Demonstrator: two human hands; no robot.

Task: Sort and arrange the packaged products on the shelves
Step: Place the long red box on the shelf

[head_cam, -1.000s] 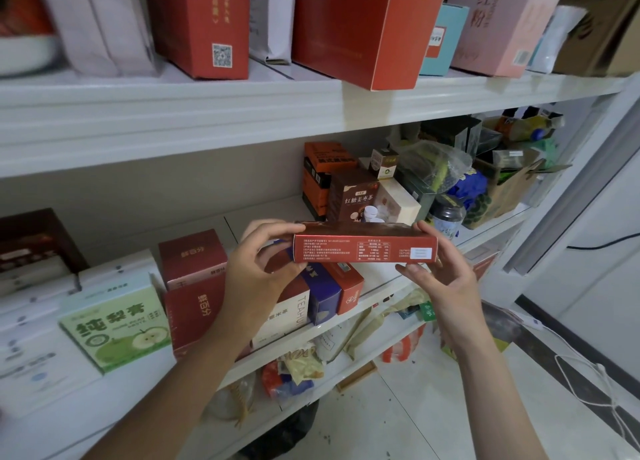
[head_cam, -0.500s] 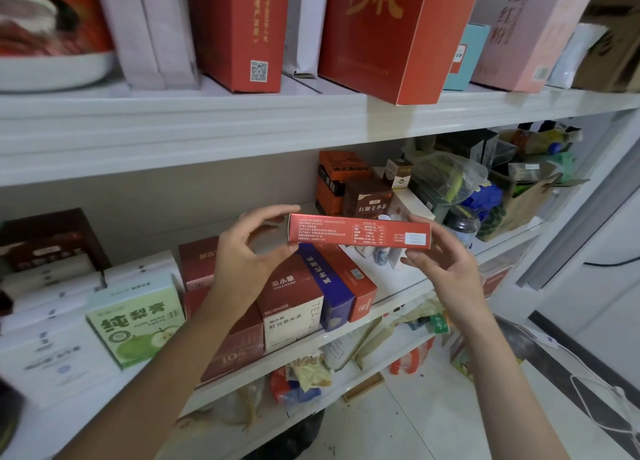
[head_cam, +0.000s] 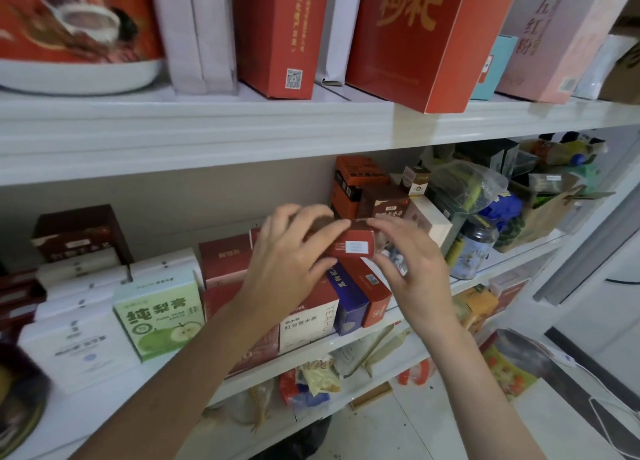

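A narrow red box (head_cam: 353, 245) with a white label lies end-on to me on top of the boxes on the middle shelf (head_cam: 398, 315). My left hand (head_cam: 294, 255) grips its left side and top, covering most of it. My right hand (head_cam: 405, 255) pinches its right end with thumb and fingers curled round it. Under it stand a blue box (head_cam: 346, 296), a second red box (head_cam: 372, 289) and a white and red tea box (head_cam: 311, 317).
A green pear-paste box (head_cam: 159, 317) and white boxes stand to the left. Brown and orange boxes (head_cam: 360, 185), a jar (head_cam: 474, 248) and bags crowd the shelf's right part. Tall red cartons (head_cam: 415, 40) stand on the upper shelf. Packets fill the shelf below.
Both hands have carried the red box forward and down from mid-air onto the row of boxes on the middle shelf, turning it end-on. The camera has moved closer.
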